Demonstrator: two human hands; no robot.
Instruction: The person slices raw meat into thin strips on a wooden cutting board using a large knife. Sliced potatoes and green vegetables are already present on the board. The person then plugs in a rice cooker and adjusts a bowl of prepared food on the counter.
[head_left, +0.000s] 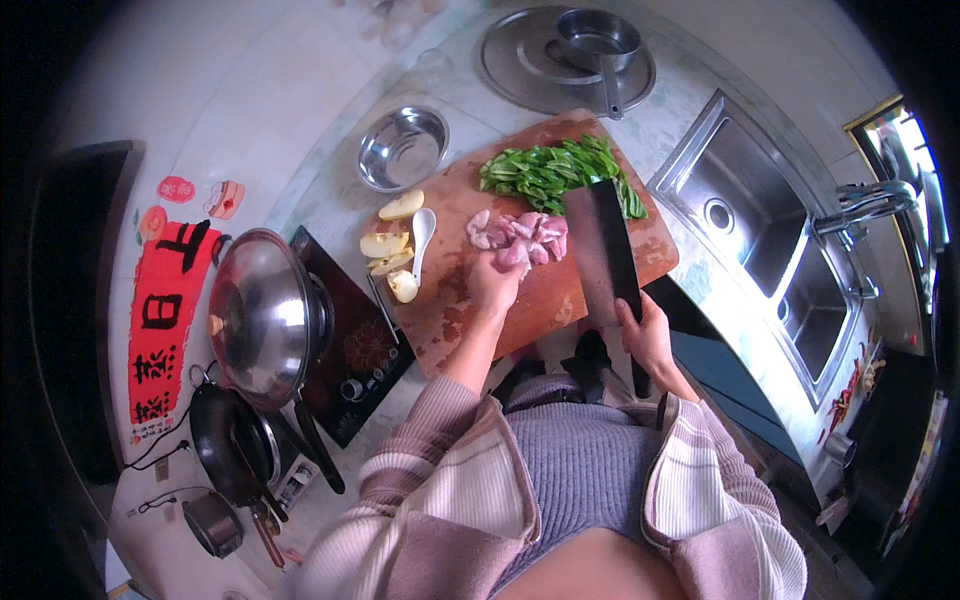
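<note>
On a wooden cutting board (450, 315) lies a pile of raw meat pieces (529, 234). My left hand (495, 281) touches the near edge of that pile; its fingertips are partly hidden by the meat. My right hand (646, 330) grips a broad cleaver (600, 240), whose blade stands just right of the meat and overlaps the sliced green peppers (551, 171) at the board's far side. Cut pieces of pale yellow fruit or vegetable (384, 244) lie along the board's left edge, beside a white spoon (424, 238).
A metal bowl (403, 148) stands beyond the board, with a small saucepan (598, 39) on a round metal lid (510, 60) farther back. To the left, a lidded wok (262, 319) sits on an induction cooktop (360, 360) near other pans. A double sink (750, 202) is at the right.
</note>
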